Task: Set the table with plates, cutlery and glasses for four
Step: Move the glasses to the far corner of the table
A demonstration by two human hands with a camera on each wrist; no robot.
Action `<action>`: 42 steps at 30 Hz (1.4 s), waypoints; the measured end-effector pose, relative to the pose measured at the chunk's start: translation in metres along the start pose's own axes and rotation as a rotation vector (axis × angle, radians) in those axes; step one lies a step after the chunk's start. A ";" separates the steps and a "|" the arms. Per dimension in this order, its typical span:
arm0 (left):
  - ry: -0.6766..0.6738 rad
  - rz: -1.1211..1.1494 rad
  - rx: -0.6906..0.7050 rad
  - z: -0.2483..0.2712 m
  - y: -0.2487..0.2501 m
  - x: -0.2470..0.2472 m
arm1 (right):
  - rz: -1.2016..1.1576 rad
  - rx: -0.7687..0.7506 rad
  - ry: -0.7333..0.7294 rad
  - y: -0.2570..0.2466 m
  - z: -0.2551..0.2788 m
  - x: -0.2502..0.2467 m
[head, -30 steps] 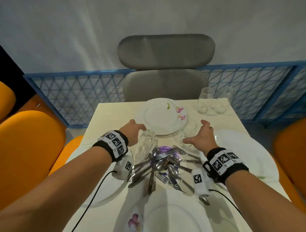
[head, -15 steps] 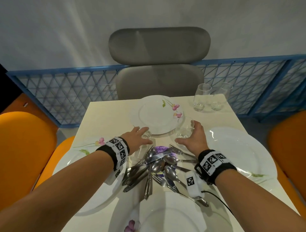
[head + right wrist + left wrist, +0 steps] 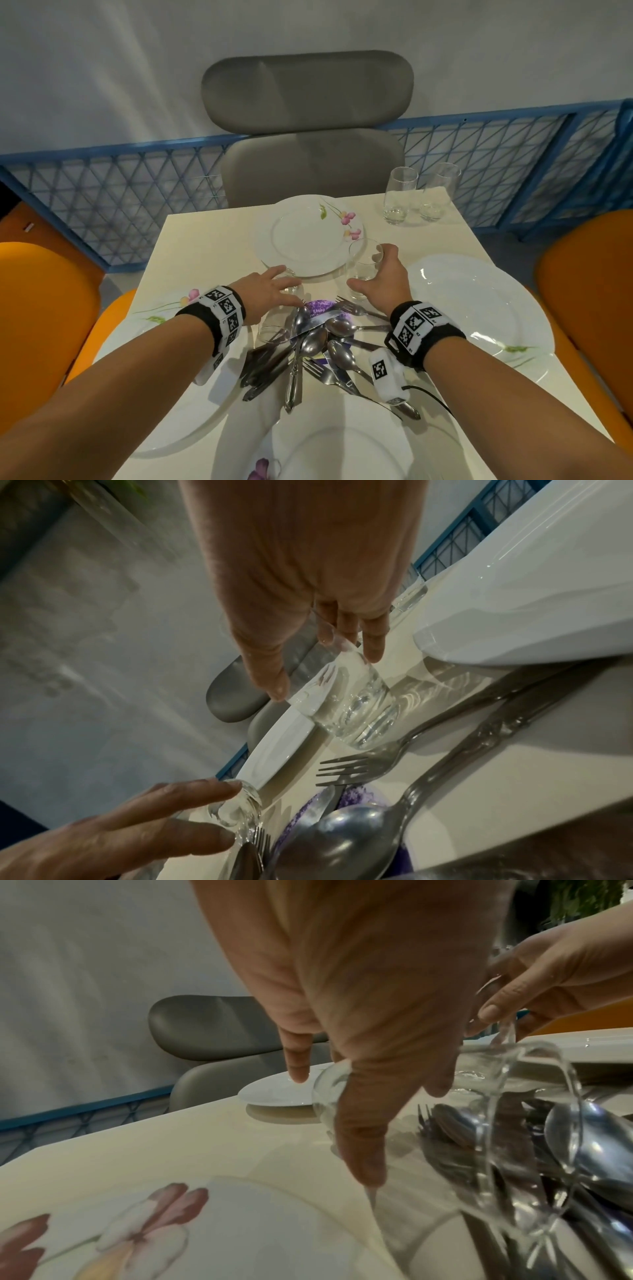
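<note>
On the cream table (image 3: 205,240) a pile of spoons, forks and knives (image 3: 308,342) lies in the middle, ringed by four white plates: far (image 3: 305,236), right (image 3: 479,301), left (image 3: 161,305) and near (image 3: 342,452). My left hand (image 3: 284,284) lies over a clear glass (image 3: 274,323) tipped on its side beside the cutlery, thumb on one side, fingers on the other (image 3: 438,1085). My right hand (image 3: 371,267) curls its thumb and fingers round an upright glass (image 3: 363,260) (image 3: 352,707) standing by the far plate's rim.
Two more empty glasses (image 3: 400,195) (image 3: 438,192) stand at the table's far right corner. A grey chair (image 3: 308,137) faces me across the table. Orange chairs sit at the left (image 3: 44,308) and right (image 3: 589,274). A blue lattice fence (image 3: 120,192) runs behind.
My left hand has come down and laid its tilted glass nearly flat by the cutlery. My right hand has closed in round the upright glass.
</note>
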State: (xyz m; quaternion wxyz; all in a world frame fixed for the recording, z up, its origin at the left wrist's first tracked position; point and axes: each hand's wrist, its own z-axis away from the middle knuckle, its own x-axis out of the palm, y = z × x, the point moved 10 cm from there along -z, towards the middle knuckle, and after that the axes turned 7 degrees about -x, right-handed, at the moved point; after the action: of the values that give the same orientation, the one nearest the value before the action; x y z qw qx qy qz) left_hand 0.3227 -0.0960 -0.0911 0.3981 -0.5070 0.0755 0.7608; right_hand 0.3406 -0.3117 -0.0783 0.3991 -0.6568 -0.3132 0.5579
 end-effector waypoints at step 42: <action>0.372 1.440 -0.548 -0.206 0.025 -0.169 | 0.160 0.063 0.151 0.064 -0.145 -0.181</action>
State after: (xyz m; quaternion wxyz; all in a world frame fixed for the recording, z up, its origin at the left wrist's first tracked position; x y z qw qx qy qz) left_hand 0.4809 -0.3091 -0.0556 -0.3501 -0.5324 0.2600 0.7255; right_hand 0.4479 -0.5229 -0.0384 0.3962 -0.7071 -0.2111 0.5464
